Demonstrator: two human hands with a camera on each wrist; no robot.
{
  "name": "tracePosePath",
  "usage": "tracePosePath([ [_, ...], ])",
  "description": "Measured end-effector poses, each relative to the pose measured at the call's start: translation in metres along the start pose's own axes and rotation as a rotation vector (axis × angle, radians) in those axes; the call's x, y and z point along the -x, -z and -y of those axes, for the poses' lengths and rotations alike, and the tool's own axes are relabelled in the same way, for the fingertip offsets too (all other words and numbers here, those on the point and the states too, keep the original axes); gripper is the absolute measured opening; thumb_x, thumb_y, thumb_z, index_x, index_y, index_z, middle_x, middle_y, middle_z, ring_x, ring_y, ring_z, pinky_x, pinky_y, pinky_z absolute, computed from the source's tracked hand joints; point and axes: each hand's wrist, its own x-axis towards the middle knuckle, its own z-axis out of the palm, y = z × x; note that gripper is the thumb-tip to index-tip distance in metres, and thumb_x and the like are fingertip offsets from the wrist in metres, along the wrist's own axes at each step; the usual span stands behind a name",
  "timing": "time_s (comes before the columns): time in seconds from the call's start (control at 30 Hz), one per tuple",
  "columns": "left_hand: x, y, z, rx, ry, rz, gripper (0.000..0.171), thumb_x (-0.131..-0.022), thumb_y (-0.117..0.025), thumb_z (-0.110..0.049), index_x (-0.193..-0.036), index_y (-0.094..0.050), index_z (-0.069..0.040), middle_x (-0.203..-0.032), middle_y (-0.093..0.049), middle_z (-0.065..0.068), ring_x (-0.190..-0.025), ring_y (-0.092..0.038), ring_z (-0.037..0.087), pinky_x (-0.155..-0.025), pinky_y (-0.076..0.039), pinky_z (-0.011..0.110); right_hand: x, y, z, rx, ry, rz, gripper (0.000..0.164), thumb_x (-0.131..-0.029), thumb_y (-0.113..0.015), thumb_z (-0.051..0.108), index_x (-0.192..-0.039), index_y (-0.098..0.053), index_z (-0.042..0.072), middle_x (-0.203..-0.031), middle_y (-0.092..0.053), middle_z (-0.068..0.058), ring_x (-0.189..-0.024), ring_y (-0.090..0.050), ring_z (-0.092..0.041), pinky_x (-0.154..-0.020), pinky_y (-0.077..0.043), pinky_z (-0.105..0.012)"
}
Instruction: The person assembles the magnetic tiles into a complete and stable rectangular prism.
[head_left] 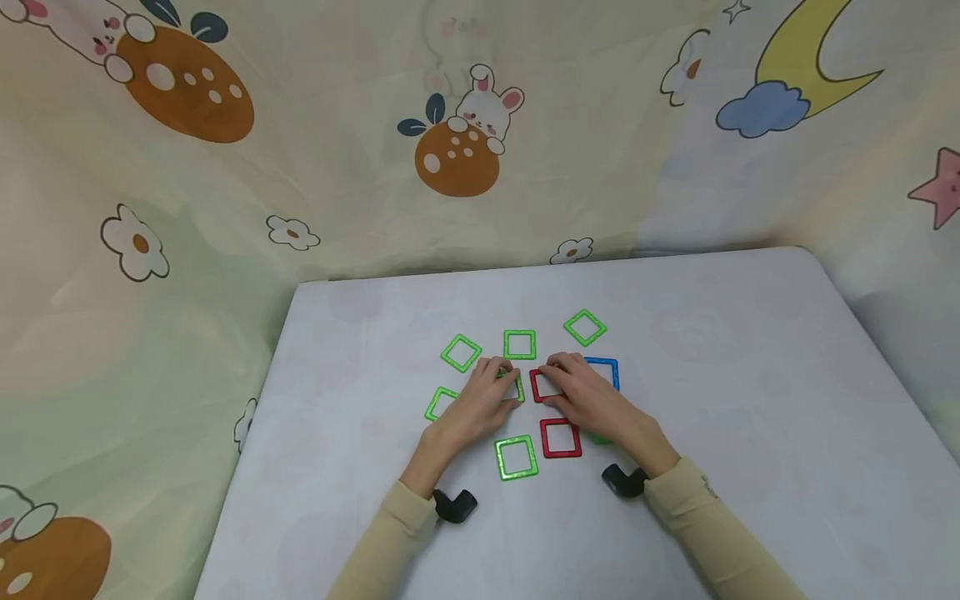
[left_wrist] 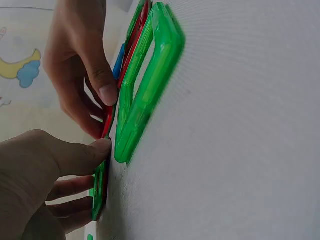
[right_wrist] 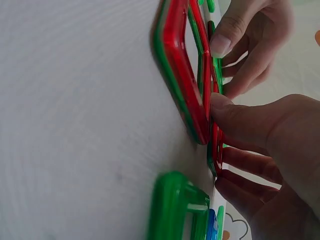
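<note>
My left hand (head_left: 474,404) holds a green square frame tile (head_left: 521,389) between thumb and fingers, partly covering it. To its right, my right hand (head_left: 588,400) grips a red square frame tile (head_left: 535,387) the same way. A narrow gap separates the two tiles in the head view. Seen from the right wrist, the held red tile (right_wrist: 216,145) has green along its lower edge. Nearer my body lie another green tile (head_left: 516,477) and another red tile (head_left: 561,455), side by side, the red one with green beneath it (right_wrist: 175,95).
Behind the hands lie green square tiles (head_left: 520,357), one of them turned cornerwise (head_left: 585,341). A blue tile (head_left: 617,373) is partly hidden past my right hand, and a green tile (head_left: 602,439) peeks from under that wrist. All lie on a white-covered table (head_left: 720,358) before a patterned cloth.
</note>
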Motion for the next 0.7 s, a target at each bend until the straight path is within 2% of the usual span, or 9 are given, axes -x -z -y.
tracePosePath([
  [0.5, -0.005, 0.0002, -0.0025, -0.022, -0.027, 0.023, 0.048, -0.098, -0.073, -0.022, -0.14, -0.061, -0.003, -0.14, -0.054, 0.008, -0.127, -0.046, 0.022, -0.11, -0.045, 0.034, -0.0041, -0.0032, 0.0013, 0.004, -0.006, 0.019, 0.048, -0.091, -0.08, 0.017, -0.133, -0.065, 0.0, -0.128, -0.061, -0.013, -0.115, -0.054, -0.027, -0.094, -0.056, -0.041],
  [0.7, -0.0057, 0.0002, -0.0027, -0.024, -0.02, 0.029, 0.048, -0.097, -0.073, -0.022, -0.14, -0.061, -0.004, -0.138, -0.054, 0.007, -0.125, -0.046, 0.022, -0.109, -0.045, 0.034, -0.0065, -0.0038, 0.003, 0.019, -0.012, 0.03, 0.051, -0.091, -0.08, 0.019, -0.136, -0.064, 0.003, -0.127, -0.061, -0.011, -0.111, -0.053, -0.025, -0.088, -0.057, -0.038],
])
